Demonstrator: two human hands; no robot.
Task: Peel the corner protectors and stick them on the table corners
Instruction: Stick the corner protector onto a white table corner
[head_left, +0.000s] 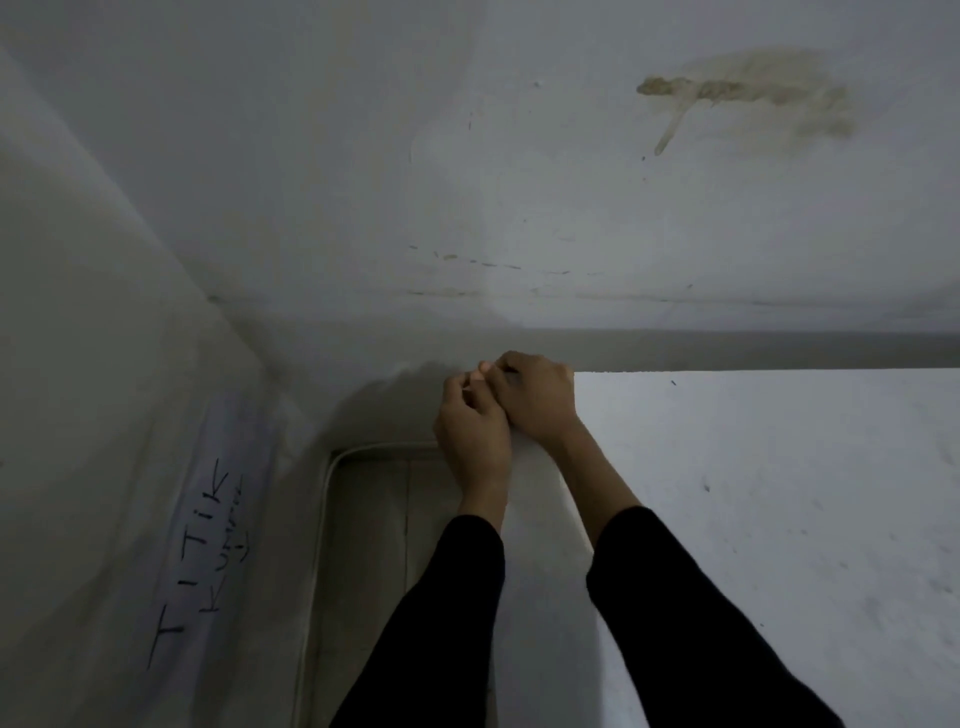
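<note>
Two hands are seen touching at the far left corner of the white table (753, 493): the left hand (470, 431) just left of the right hand (535, 395), fingers curled. The corner protector cannot be made out between them, so what each grip holds cannot be told.

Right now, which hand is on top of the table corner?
The right hand, lying over the far left corner of the white table; the left hand sits beside it, off the table's left edge.
</note>
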